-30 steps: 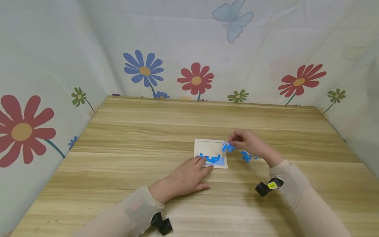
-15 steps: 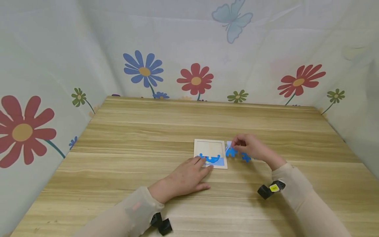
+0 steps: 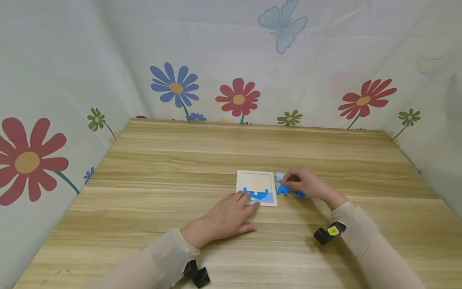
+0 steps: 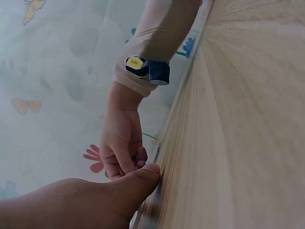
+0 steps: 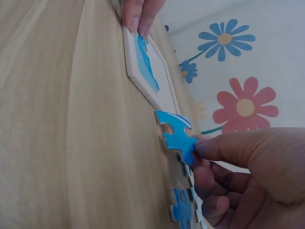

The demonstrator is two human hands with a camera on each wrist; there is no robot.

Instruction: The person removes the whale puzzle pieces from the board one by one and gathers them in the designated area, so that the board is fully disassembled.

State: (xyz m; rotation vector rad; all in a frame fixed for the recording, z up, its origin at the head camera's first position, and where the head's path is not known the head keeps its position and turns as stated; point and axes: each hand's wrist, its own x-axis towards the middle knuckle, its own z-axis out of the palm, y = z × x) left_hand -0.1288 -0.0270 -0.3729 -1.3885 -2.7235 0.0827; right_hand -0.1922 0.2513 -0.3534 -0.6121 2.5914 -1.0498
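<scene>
A small square wooden puzzle board [image 3: 257,180] lies on the table, with blue joined pieces [image 3: 260,195] along its near side. My left hand [image 3: 226,216] rests flat at the board's near left corner, its fingertips over the fitted pieces. Just right of the board, my right hand [image 3: 308,184] pinches a blue puzzle piece [image 5: 175,131] between thumb and fingers. In the right wrist view this piece is tilted close to the table, near the board's corner. Under and beside the right hand are loose puzzle pieces [image 5: 182,209], partly hidden by the fingers.
The wooden table [image 3: 180,160] runs back to a pale curtain [image 3: 310,80] printed with flowers and a butterfly. Black wrist cameras [image 3: 196,274] are strapped to both sleeves.
My right hand has moved right and toward me, carrying the blue puzzle piece from over the board's right edge to beside it. The left hand has stayed in place.
</scene>
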